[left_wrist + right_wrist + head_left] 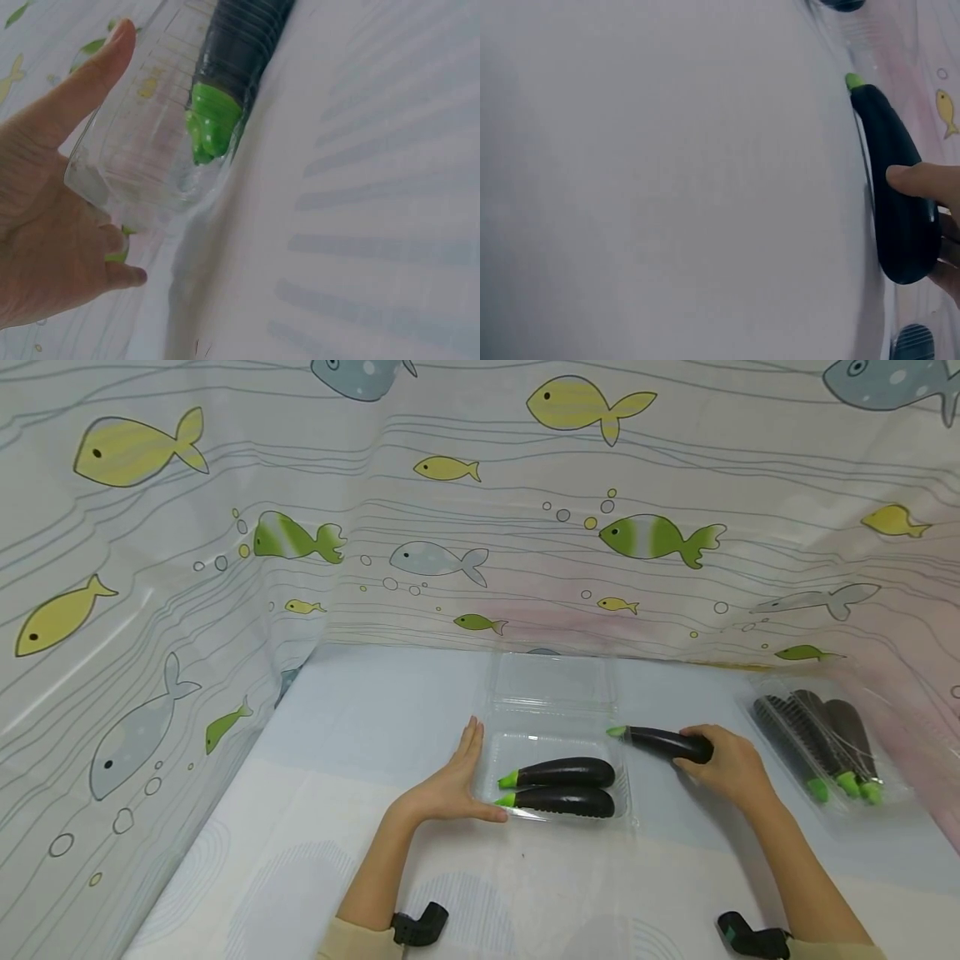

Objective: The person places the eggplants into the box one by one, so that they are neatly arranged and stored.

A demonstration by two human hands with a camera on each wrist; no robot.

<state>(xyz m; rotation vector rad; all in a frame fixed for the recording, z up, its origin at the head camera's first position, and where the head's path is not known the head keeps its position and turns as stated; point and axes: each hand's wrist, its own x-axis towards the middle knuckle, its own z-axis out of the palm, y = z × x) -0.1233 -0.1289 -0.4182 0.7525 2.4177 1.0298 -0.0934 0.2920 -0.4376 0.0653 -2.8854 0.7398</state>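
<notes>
In the head view a clear plastic box lies with its lid folded back. Two dark eggplants, a rear one and a front one, lie side by side in it, green stems to the left. My left hand rests along the box's left side, fingers straight and thumb at the front corner. Between thumb and fingers, my right hand grips another eggplant by its thick end. Its green stem points left, near the box's right rim. The right wrist view shows this grip too.
To the right stands a second clear box holding several eggplants, stems toward the front. A fish-printed curtain rises behind the table and along its left side. The table has a pale cover.
</notes>
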